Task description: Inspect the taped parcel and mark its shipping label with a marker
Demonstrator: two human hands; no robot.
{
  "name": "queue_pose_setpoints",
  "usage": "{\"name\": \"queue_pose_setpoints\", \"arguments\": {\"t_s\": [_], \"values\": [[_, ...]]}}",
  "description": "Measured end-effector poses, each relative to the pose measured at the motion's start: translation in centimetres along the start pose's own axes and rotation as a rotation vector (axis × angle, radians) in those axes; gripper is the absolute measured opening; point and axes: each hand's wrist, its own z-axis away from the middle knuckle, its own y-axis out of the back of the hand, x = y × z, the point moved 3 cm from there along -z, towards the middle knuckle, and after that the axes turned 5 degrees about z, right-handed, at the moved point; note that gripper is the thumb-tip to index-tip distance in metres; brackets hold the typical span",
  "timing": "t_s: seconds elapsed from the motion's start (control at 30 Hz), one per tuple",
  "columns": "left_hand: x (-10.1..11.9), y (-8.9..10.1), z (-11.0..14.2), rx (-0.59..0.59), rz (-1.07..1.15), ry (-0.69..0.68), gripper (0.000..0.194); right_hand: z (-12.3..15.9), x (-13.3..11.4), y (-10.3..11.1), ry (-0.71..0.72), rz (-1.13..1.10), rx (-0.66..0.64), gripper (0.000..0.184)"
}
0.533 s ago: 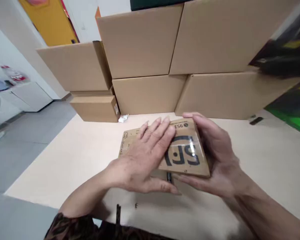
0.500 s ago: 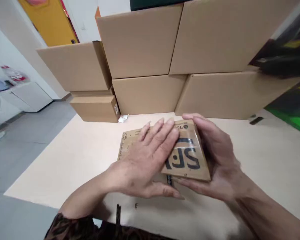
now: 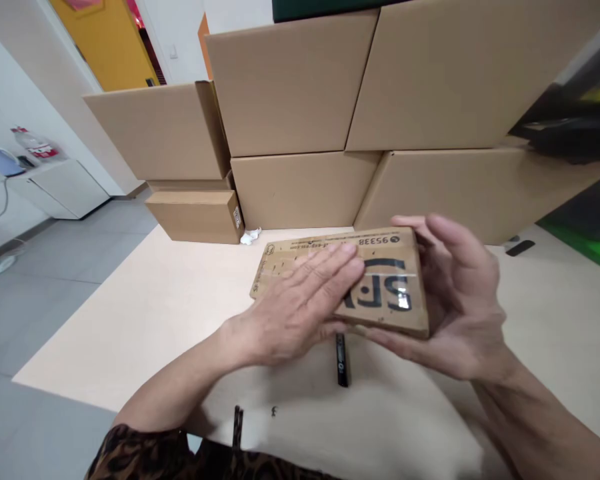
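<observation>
A flat brown cardboard parcel [image 3: 380, 280] with black "SF" lettering and clear tape is held just above the pale table [image 3: 130, 320]. My right hand [image 3: 460, 300] cups its right end, fingers curled over the far edge and thumb side under it. On top of the parcel's left half my left hand [image 3: 300, 307] lies flat with fingers stretched out. A black marker pen [image 3: 341, 360] lies on the table beneath the parcel's near edge.
Large plain cardboard boxes [image 3: 290, 87] are stacked along the back of the table, with smaller ones [image 3: 195, 215] at the left. A crumpled white scrap [image 3: 253, 235] lies by them. A small black object [image 3: 520, 248] sits at far right. Grey floor lies left.
The parcel has been lifted and shifted back and right, uncovering the black marker beneath it. My left hand has slid along the top toward the right.
</observation>
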Motion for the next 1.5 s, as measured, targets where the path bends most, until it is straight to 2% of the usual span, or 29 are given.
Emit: {"name": "queue_pose_setpoints", "arguments": {"t_s": [0.17, 0.27, 0.33, 0.47, 0.57, 0.73, 0.83, 0.93, 1.03, 1.17, 1.27, 1.33, 1.4, 1.5], "values": [[-5.6, -0.5, 1.8, -0.015, 0.033, 0.129, 0.085, -1.5, 1.7, 1.6, 0.008, -0.064, 0.046, 0.132], [-7.7, -0.5, 2.6, 0.076, -0.029, 0.166, 0.077, -2.4, 2.6, 2.8, -0.054, -0.087, 0.099, 0.128], [-8.0, -0.7, 2.7, 0.149, -0.127, 0.145, 0.075, -2.6, 3.2, 3.3, -0.129, -0.131, 0.143, 0.121], [-6.7, -1.5, 2.1, 0.275, -0.361, 0.101, 0.081, -2.5, 3.9, 3.3, -0.279, -0.231, 0.208, 0.110], [-5.0, -1.8, 1.5, 0.330, -0.454, 0.108, 0.084, -2.3, 3.7, 2.7, -0.337, -0.259, 0.238, 0.104], [-1.2, -2.4, 0.5, 0.286, -0.485, 0.001, 0.070, -1.7, 2.7, 1.6, -0.378, -0.255, 0.230, 0.098], [0.5, -2.8, 0.1, 0.258, -0.491, -0.010, 0.059, -1.2, 2.2, 1.0, -0.399, -0.255, 0.183, 0.098], [0.9, -2.6, 0.1, 0.269, -0.501, -0.044, 0.055, -1.0, 1.7, 0.9, -0.366, -0.237, 0.145, 0.099], [-0.4, -1.5, 0.3, 0.316, -0.485, -0.067, 0.058, -1.1, 1.5, 1.4, -0.312, -0.213, 0.158, 0.100], [-3.8, 0.3, 1.2, 0.347, -0.364, 0.073, 0.080, -1.7, 2.6, 2.3, -0.342, -0.216, 0.266, 0.098], [-5.9, 0.5, 2.0, 0.360, -0.197, 0.202, 0.081, -2.1, 3.7, 2.5, -0.460, -0.254, 0.356, 0.089], [-7.1, 0.0, 2.4, 0.385, 0.025, 0.312, 0.089, -2.3, 4.2, 2.4, -0.555, -0.307, 0.388, 0.082], [-8.1, -1.0, 2.6, 0.395, 0.340, 0.423, 0.097, -2.3, 4.4, 2.3, -0.636, -0.364, 0.389, 0.076], [-8.3, -2.8, 2.2, 0.265, 0.899, 0.524, 0.095, -2.3, 4.5, 2.2, -0.680, -0.399, 0.355, 0.071]]}}
